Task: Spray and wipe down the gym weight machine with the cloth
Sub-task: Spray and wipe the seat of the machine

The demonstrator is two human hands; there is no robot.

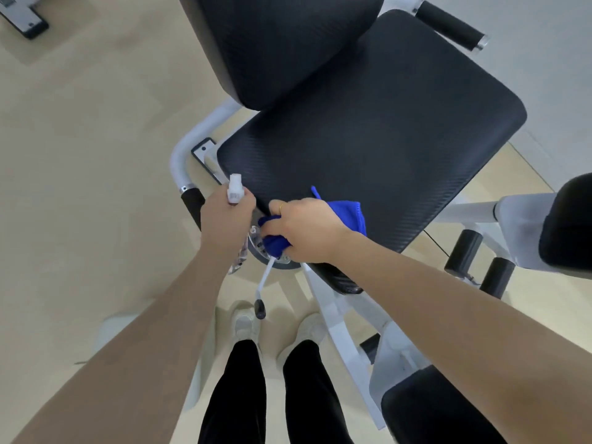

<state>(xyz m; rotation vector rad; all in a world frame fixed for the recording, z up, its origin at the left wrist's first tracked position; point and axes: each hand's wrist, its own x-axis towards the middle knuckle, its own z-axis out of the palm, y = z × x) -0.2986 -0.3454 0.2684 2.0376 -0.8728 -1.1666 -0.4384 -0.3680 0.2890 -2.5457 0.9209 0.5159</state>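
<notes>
At 6 o'clock of the seat pad (384,129), under its front edge, the adjustment disc (256,241) is being wiped: wipe step in hand, judged. Blue cloth (347,214) is bunched in the right hand (307,232), fingers clamped on it, wrist bent down. Spray bottle (235,195) is gripped upright in the left hand (224,219) at 9 o'clock of the cloth, fingers wrapped round it. Next move likely calls for spraying the pad, then broad strokes.

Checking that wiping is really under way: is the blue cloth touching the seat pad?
Touching. The head view shows the blue cloth, gripped by the right hand, lying over the near edge of the seat pad with no gap.
</notes>
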